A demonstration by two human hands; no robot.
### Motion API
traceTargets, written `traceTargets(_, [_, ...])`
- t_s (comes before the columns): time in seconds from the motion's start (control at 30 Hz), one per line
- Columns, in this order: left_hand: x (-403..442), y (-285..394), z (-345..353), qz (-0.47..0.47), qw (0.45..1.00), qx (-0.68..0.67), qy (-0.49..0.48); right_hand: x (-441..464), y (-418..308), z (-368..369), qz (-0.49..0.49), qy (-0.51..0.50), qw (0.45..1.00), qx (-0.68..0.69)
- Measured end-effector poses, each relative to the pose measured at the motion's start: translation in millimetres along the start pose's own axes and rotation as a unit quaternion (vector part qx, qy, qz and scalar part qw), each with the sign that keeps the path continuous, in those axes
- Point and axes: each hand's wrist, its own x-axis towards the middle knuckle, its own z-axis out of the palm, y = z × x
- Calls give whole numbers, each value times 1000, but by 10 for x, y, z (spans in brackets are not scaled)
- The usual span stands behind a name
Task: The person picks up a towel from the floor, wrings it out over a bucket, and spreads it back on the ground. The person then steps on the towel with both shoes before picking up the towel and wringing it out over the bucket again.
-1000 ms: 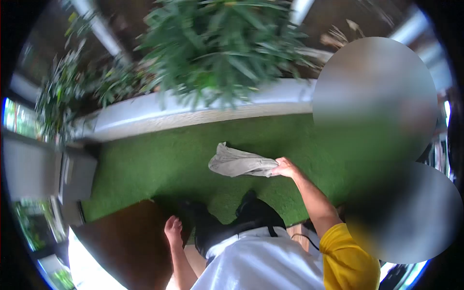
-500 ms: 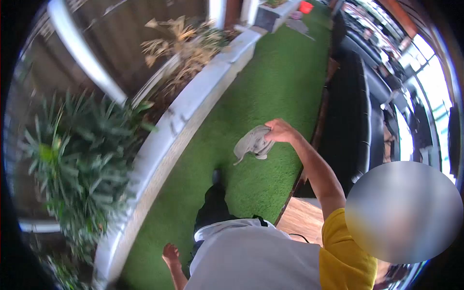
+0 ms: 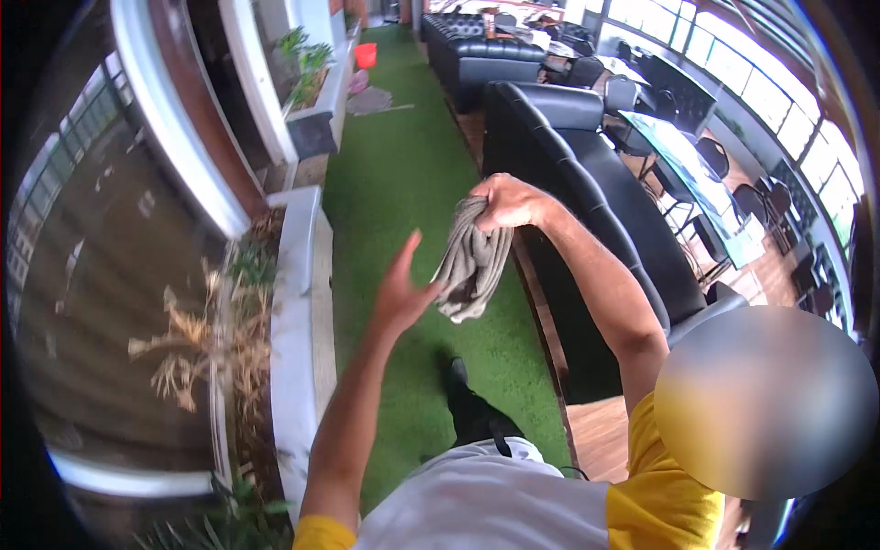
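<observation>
A crumpled grey cloth hangs in folds in front of me, above the green turf. My right hand is closed around its upper end. My left hand is just left of the cloth, fingers apart. One of its digits points at the cloth's lower left edge; whether it touches is hard to tell.
Green turf runs ahead as a walkway. Along its left is a low white planter wall with dry plants. Black sofas line the right. Farther ahead stands a red bucket; a glass table is beyond the sofa.
My left hand has risen from low beside my body to the cloth's side. The cloth, still in my right hand, now hangs longer. My view has turned along the walkway.
</observation>
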Motion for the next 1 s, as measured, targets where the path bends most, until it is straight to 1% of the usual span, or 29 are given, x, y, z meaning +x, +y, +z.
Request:
traceTargets(0.07, [898, 6, 424, 50, 999, -3, 16, 236, 177, -148, -13, 7, 999, 30])
traceTargets(0.13, [1640, -166, 530, -15, 987, -67, -148, 552, 418, -375, -24, 12, 998, 51])
traceTargets(0.17, [1995, -248, 576, -51, 968, -96, -227, 747, 659, -485, -18, 4, 995, 102])
traceTargets(0.23, [2557, -565, 584, -72, 961, -144, -225, 1090, 1100, -717, -7, -19, 987, 162])
traceTargets(0.27, [2805, -596, 584, -82, 957, -168, -222, 1220, 1234, -816, -4, -30, 980, 197])
traceTargets(0.3, [3036, -561, 546, -95, 961, -152, -211, 1336, 1315, -888, -14, -41, 970, 238])
traceTargets(0.33, [3295, -642, 570, -95, 961, -153, -210, 1461, 1422, -953, -46, -9, 986, 160])
traceTargets(0.4, [3828, -910, 526, -97, 961, -159, -204, 1745, 1424, -1113, -16, 46, 996, 78])
traceTargets(0.43, [4051, -1014, 526, -102, 951, -215, -198, 1940, 1560, -1148, -6, 46, 997, 65])
traceTargets(0.47, [4272, -1086, 508, -105, 944, -231, -213, 2195, 1803, -1150, -10, 47, 986, 161])
traceTargets(0.53, [4624, -1167, 444, -111, 927, -263, -243, 2641, 2275, -1102, -15, 49, 937, 346])
traceTargets(0.57, [4793, -1252, 381, -108, 929, -230, -270, 2771, 2250, -1199, -12, 48, 917, 395])
traceTargets(0.67, [5356, -1652, 210, -83, 927, -148, -335, 3390, 2350, -1572, 7, 64, 937, 343])
traceTargets(0.7, [5493, -1805, 181, -67, 925, -131, -349, 3621, 2370, -1706, 28, 46, 940, 337])
traceTargets(0.73, [5599, -1906, 161, -47, 924, -114, -363, 3802, 2287, -1833, 36, 46, 962, 266])
traceTargets(0.77, [5716, -2002, 145, 15, 945, -82, -317, 4070, 2266, -1931, 42, 30, 981, 189])
traceTargets(0.8, [5952, -2190, 108, -16, 949, -55, -311, 4360, 2262, -2035, 49, 15, 992, 112])
traceTargets(0.87, [6516, -2513, 33, -77, 951, -2, -298, 4868, 2248, -2264, 35, 38, 999, 15])
traceTargets(0.9, [6790, -2601, -89, -113, 943, -100, -297, 5090, 2264, -2366, 29, 47, 998, -33])
traceTargets(1.0, [7550, -2718, -306, -41, 963, -139, -226, 5657, 2452, -2652, 43, 82, 996, 13])
